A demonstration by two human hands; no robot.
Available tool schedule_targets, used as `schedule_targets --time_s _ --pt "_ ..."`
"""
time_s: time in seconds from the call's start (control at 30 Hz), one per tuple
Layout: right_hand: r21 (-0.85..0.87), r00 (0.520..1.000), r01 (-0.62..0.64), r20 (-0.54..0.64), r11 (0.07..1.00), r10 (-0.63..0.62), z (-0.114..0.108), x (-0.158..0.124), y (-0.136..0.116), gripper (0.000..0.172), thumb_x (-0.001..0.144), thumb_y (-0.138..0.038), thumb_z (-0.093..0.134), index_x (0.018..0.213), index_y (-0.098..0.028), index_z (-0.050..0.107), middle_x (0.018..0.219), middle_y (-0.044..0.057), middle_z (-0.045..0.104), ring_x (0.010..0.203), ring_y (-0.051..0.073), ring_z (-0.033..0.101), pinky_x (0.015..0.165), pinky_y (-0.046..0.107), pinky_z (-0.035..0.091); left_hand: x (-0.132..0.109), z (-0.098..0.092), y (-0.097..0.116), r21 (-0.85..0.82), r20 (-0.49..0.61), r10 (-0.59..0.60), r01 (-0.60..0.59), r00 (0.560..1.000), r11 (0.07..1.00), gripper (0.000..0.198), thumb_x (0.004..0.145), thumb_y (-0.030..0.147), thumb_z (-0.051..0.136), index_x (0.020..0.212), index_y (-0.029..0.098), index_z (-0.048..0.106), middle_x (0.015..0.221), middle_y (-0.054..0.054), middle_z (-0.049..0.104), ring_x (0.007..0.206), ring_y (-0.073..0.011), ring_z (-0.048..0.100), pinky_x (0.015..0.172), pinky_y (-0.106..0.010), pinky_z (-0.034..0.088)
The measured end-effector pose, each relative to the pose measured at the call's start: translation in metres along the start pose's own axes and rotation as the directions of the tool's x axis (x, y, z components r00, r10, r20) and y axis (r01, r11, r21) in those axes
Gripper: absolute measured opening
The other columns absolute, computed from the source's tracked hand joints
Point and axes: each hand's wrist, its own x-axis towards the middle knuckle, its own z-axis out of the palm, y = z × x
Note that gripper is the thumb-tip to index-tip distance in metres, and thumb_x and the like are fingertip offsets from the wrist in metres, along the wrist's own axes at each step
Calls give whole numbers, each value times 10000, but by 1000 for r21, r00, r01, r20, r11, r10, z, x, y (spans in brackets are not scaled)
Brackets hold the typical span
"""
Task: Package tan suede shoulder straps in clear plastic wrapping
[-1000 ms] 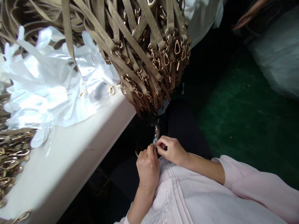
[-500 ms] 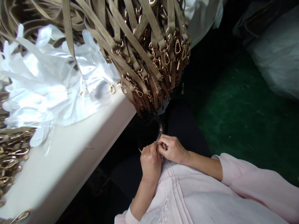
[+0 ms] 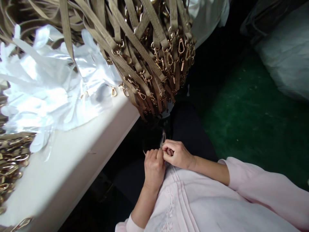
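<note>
Close to the front of my shirt, my left hand (image 3: 154,167) and my right hand (image 3: 179,155) meet with their knuckles nearly touching. The fingers of both are curled in and closed. Whatever they pinch is mostly hidden. A thin, clear, shiny strip (image 3: 163,137) rises just beyond the fingertips, and a small pale end pokes out left of my left hand. Farther off, a thick bundle of tan straps (image 3: 135,38) with gold swivel clasps (image 3: 169,58) hangs over the table corner.
Crumpled clear plastic sleeves (image 3: 60,83) lie on the white table (image 3: 79,151). A pile of gold-clasped straps (image 3: 11,161) sits at its left, and a lone clasp (image 3: 23,223) at the near edge. Large white bags (image 3: 287,54) stand on the green floor (image 3: 241,109).
Both hands stay together in nearly the same place, with the left shifted slightly leftward. The clear strip beyond the fingers has changed shape a little. The view has moved slightly.
</note>
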Motion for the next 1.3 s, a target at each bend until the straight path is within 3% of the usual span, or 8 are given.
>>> schedule_targets --time_s 0.17,0.4,0.57,0.83,1.0,1.17,1.3 --pt "136 975 -199 -75 971 210 -8 6 5 56 787 -137 624 822 -172 599 763 -2 615 628 104 596 579 197 513 -4 6 1 5 -49 10 -9 999 1000 201 948 105 430 918 170 617 696 -47 547 660 -209 469 668 -350 340" --pt "60 956 -290 73 955 285 -14 7 9 76 743 -84 644 717 -143 685 750 18 659 618 113 649 577 189 539 -10 8 0 -2 -22 68 -68 997 998 272 932 51 409 1092 122 617 734 -70 588 697 -228 495 680 -365 347" --pt "20 926 -354 149 935 347 -13 5 7 64 714 -114 692 758 -154 713 721 15 715 632 140 687 577 192 532 -13 6 1 -125 -18 -1 -1 1000 992 265 947 75 407 971 170 653 713 -55 573 694 -220 503 691 -359 341" --pt "-265 910 -300 210 916 359 -13 8 -3 110 739 -71 680 763 -179 674 685 0 720 654 154 692 598 204 495 -12 6 4 -141 -34 9 -14 999 990 271 951 120 449 742 198 603 646 -36 543 649 -202 487 681 -339 334" --pt "-564 857 -208 289 799 427 -13 14 -10 95 806 -92 612 803 -166 672 724 61 727 683 212 699 591 255 459 -10 6 6 -94 -34 53 -56 998 994 293 935 99 477 665 197 538 610 -20 529 614 -187 469 680 -338 313" --pt "-617 849 -170 304 769 432 -9 11 -12 124 825 -80 557 816 -127 671 783 140 731 710 260 701 582 285 436 -8 6 8 -29 -46 95 -96 994 995 302 927 77 469 656 199 521 599 -16 525 600 -183 467 662 -337 305" --pt "-612 848 -219 265 760 459 -9 9 -10 133 834 -107 556 790 -135 678 757 128 730 699 256 699 579 285 425 -7 6 7 23 -59 118 -116 991 993 306 927 75 473 648 198 505 599 -17 517 602 -183 460 655 -341 306"
